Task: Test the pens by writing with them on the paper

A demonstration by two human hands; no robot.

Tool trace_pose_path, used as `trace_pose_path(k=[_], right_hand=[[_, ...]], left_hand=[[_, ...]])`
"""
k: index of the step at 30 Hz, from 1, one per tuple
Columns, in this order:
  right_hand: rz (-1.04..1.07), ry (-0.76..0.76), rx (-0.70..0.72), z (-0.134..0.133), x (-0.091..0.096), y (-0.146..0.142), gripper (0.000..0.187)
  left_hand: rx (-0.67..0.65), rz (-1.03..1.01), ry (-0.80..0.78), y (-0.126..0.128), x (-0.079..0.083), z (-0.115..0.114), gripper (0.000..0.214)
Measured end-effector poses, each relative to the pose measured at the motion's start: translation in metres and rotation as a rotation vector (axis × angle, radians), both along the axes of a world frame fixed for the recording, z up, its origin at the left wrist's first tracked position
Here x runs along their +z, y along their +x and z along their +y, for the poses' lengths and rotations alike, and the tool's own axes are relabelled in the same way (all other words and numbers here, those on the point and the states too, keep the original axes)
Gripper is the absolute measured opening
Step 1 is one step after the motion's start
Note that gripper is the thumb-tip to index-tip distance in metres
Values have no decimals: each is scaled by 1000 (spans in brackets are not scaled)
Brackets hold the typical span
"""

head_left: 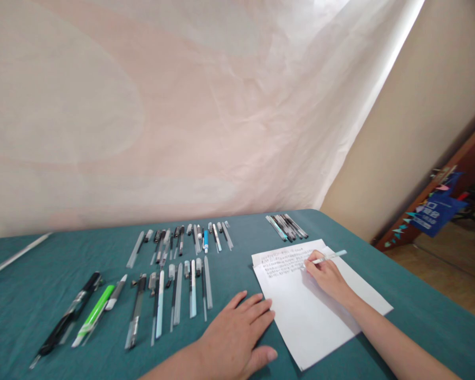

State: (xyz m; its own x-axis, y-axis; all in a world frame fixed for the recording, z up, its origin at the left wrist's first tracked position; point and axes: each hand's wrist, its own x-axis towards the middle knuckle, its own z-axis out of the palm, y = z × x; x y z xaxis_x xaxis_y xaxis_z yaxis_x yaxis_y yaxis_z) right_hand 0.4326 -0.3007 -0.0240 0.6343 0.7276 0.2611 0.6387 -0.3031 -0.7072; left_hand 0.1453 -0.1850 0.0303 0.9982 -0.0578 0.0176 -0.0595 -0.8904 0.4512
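Observation:
My right hand [325, 274] is closed around a pale blue and white pen [334, 256]. Its lower end meets the white paper [316, 316], at the end of several lines of small handwriting in the sheet's upper part. A second sheet edge shows under the top one. My left hand [241, 332] lies flat with fingers spread, the fingertips at the paper's left edge and the palm on the green cloth. The pen tip itself is too small to make out.
Dismantled pens with caps and refills [176, 295] lie in two rows on the green tablecloth [237, 274]. A bundle of pens [287, 227] rests beyond the paper. A green pen [95, 314] and a large black pen [69, 316] lie at left. A pale curtain [182, 105] hangs behind.

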Motion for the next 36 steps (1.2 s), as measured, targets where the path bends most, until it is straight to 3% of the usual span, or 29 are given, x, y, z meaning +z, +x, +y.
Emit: trace_pose_path(k=[24,36], right_hand=[[-6,-2,-6,-1,1,1,16],[-86,-29,16,-1,0,2,15]], left_hand=[[3,-21,-5,-1,-3,1,54],[-3,-1,1,-1,3,0,54]])
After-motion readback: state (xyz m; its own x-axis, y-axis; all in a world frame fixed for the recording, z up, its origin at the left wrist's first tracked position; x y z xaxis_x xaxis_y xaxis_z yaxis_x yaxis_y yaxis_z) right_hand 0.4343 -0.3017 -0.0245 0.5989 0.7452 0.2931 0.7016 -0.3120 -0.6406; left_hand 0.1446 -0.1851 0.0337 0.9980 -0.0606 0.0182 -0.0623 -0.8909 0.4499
